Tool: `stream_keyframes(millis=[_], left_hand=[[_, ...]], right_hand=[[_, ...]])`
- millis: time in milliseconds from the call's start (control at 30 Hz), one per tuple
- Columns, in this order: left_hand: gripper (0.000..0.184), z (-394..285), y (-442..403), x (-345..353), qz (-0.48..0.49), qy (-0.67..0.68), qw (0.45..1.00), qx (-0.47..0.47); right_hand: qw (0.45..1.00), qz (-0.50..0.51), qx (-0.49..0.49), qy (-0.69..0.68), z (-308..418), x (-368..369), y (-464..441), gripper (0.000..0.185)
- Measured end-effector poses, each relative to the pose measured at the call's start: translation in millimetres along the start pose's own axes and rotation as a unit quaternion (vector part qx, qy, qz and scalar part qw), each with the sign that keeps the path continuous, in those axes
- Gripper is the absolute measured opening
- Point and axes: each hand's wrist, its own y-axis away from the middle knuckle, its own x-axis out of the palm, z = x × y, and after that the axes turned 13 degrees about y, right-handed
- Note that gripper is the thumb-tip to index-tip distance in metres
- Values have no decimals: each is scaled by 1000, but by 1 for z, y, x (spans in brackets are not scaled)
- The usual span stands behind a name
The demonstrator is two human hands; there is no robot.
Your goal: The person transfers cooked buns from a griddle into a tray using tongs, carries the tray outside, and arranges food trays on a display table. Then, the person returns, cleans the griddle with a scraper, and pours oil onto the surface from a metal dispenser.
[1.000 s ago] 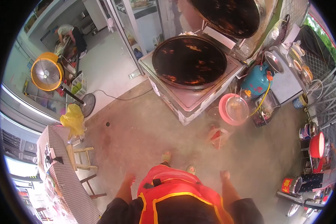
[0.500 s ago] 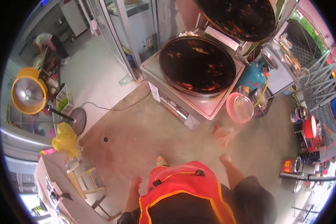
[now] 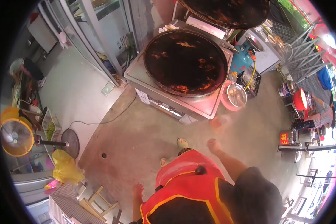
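Note:
My left hand (image 3: pixel 137 189) hangs low at my left side, blurred, with fingers apart and nothing visible in it. My right hand (image 3: pixel 213 145) reaches forward over the floor; its fingers are too smeared to read. Just beyond it is a blurred reddish shape (image 3: pixel 218 122), and I cannot tell whether it lies on the floor or is held. Ahead stands a metal griddle stove (image 3: pixel 138 71) with a large round black griddle plate (image 3: pixel 184 61), marked by brown, burnt patches. Its raised upper plate (image 3: pixel 227 11) is tilted back.
A pink bucket (image 3: pixel 227 100) stands right of the stove, near a teal gas cylinder (image 3: pixel 241 59) with a yellow hose. To the left are a yellow fan (image 3: pixel 16 131), its cable across the floor, a yellow bag (image 3: pixel 65 168) and a wooden stool (image 3: pixel 99 201). Other people work far left and right.
My view has turned and moved forward, so the stove sits further left and higher. Both feet now show below my red apron. My right hand appears slightly higher and further left.

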Motion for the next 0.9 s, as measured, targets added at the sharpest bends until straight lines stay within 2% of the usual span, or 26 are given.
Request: stream_keyframes(millis=[67,200,267,333,400,500,567,633,700,800,900], left_hand=[[34,-3,12,19,-56,-50,997,-33],[34,13,40,73,-159,-131,974,-91],[30,4,34,92,-196,-148,964,-101],[25,-7,25,118,-218,-175,957,-73],[20,-1,26,147,-248,-181,951,-50],[13,47,31,215,-305,-159,939,-20],[12,71,37,257,-289,-129,946,-65],[11,102,42,296,-297,-139,941,-86],[9,114,54,346,-334,-202,916,-86],[10,131,66,370,-359,-224,901,-96],[13,153,76,359,-297,-288,905,-102]], right_hand=[[992,-18,125,27,-30,-19,-11,16],[978,-69,166,106,-129,-62,-62,22],[956,-174,112,210,-191,-74,-115,26],[968,-184,174,-7,-188,-140,-184,29],[968,-229,103,29,-186,-192,-258,31],[948,-305,3,86,-229,-226,-415,32],[929,-306,-54,203,-257,-246,-501,36],[948,-291,-22,130,-207,-292,-530,43],[936,-292,-44,190,-226,-293,-591,48],[920,-274,-86,267,-245,-279,-654,53],[971,-88,15,222,-210,-294,-661,53]])
